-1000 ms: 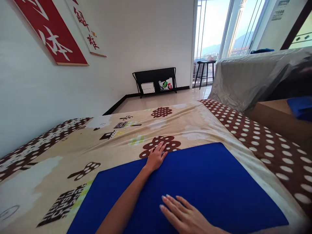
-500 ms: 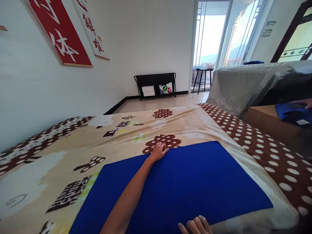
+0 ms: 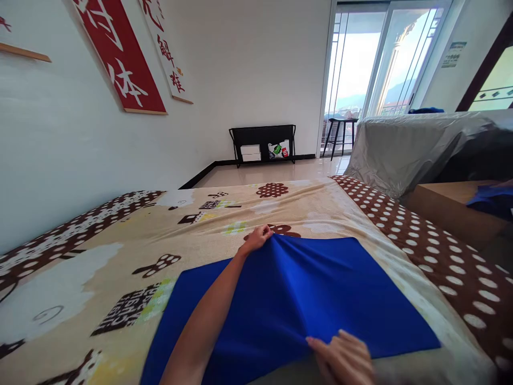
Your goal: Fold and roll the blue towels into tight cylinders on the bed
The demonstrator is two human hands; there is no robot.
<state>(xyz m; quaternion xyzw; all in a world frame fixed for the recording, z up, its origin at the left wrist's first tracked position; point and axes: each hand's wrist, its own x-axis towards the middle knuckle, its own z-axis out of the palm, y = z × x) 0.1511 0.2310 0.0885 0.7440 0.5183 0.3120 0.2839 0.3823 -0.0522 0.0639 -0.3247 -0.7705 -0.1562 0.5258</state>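
A blue cloth [image 3: 340, 289] lies spread over the patterned blanket [image 3: 224, 240]. My left hand [image 3: 257, 239] pinches its far edge near the middle and lifts it a little. At the near edge, my right hand [image 3: 342, 355] grips the cloth between thumb and fingers, slightly blurred. A raised fold runs through the cloth between the two hands. Its left and right parts still lie flat on the blanket.
To the right, another person's partly visible hand is by dark blue cloth [image 3: 492, 200] on a cardboard box [image 3: 444, 206]. Behind it stands a plastic-covered sofa [image 3: 393, 147]. A black rack [image 3: 262, 140] stands against the far wall, with a stool [image 3: 340, 131] by the glass door.
Both hands have taken hold of the cloth and raised its middle into a fold; it lay flat before. My right hand has come further into view. The view has shifted slightly.
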